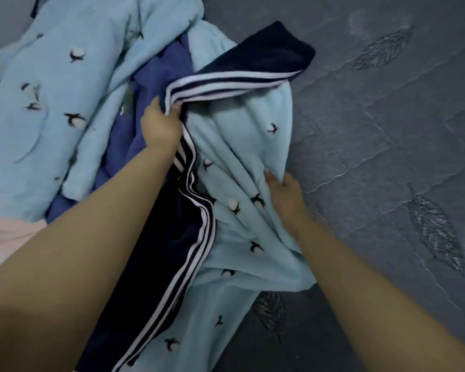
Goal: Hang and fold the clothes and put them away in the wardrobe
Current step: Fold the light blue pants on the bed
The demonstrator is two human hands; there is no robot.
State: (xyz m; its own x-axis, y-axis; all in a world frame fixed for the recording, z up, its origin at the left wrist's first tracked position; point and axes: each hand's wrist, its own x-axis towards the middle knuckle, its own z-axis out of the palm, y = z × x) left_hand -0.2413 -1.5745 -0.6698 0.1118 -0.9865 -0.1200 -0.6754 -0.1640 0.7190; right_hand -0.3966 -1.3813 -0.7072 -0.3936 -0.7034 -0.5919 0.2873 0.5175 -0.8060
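While a pale pink cloth [8, 237] lies at the far left beside a second light-blue printed garment [51, 76] and a mid-blue garment [151, 81], the left hand [160, 124] pinches the white-striped edge of navy track trousers [172, 237], their dark fabric trailing below its fingers. Right of them, the right hand [285, 194] curls into the light-blue cotton-print garment [242, 146], bunched between both hands on the grey leaf-patterned bedcover [387, 130].

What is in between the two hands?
In the head view, bunched light blue fleece with small bird prints lies between the left hand and right hand, beside the navy striped garment.
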